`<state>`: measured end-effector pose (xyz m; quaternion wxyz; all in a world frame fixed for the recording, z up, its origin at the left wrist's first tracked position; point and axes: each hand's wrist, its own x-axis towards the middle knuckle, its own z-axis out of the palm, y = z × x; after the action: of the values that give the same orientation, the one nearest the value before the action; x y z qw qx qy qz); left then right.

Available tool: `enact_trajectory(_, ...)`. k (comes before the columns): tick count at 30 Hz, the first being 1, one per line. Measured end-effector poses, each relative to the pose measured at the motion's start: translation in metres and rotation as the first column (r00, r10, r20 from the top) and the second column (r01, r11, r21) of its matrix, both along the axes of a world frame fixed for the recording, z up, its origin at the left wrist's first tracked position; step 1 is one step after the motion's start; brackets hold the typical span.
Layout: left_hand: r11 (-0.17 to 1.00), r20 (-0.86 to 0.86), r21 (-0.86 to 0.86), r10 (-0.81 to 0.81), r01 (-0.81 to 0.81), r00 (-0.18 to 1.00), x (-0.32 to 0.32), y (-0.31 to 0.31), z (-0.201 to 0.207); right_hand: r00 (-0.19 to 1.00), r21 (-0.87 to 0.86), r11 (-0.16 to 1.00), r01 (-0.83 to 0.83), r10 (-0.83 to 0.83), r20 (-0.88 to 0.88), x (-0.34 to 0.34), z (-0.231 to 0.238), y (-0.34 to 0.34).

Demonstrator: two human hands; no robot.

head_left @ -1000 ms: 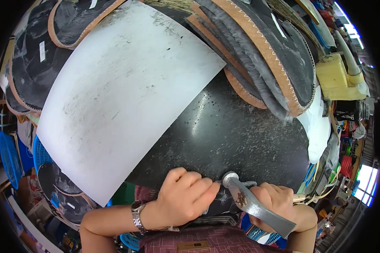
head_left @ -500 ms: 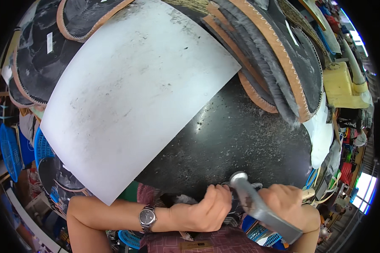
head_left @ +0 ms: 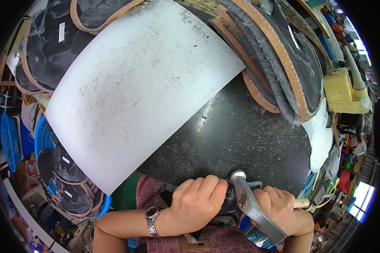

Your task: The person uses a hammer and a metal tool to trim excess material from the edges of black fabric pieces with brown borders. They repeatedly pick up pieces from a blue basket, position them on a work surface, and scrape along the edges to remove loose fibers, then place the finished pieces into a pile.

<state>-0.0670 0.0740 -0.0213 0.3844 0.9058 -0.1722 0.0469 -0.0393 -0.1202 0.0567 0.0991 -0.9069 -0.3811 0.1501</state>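
My right hand is wrapped around a hammer, its pale wooden handle end sticking out beyond the fist. The hammer's grey metal head lies slanted between my hands, with its round face near the front edge of the black work surface. Close by on the left, my left hand is closed with the knuckles up, at that same edge. A dark grey piece of material shows beside its fingers; most of it is hidden by the hands and the hammer head.
A large smudged white sheet covers the left of the work surface. Dark fur-lined pieces with stitched tan edging are stacked at the back right. More dark pieces lie at the far left, above blue baskets. A yellow block stands at right.
My left hand has moved up slightly and its back now faces up more. The hammer head has shifted a little, still in my right hand. The whole view has shifted slightly.
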Motion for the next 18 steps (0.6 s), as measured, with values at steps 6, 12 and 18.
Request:
enact_trajectory(6, 0.969, 0.175, 0.244, -0.069, 0.025, 0.982, -0.02, -0.006, 0.006, 1.0, 0.0, 1.0, 0.015, -0.015, 0.01, -0.004, 0.0, -0.001)
enact_trajectory(12, 0.787, 0.476, 0.604, -0.226, -0.129, 0.85, -0.03, -0.023, -0.01, 0.995, 0.037, 0.995, -0.097, 0.098, -0.007, 0.015, 0.006, -0.003)
enact_trajectory(18, 0.622, 0.55, 0.745, -0.367, -0.242, 0.75, -0.029, -0.031, -0.012, 0.991, 0.028, 0.991, -0.131, 0.132, -0.033, 0.015, 0.008, -0.004)
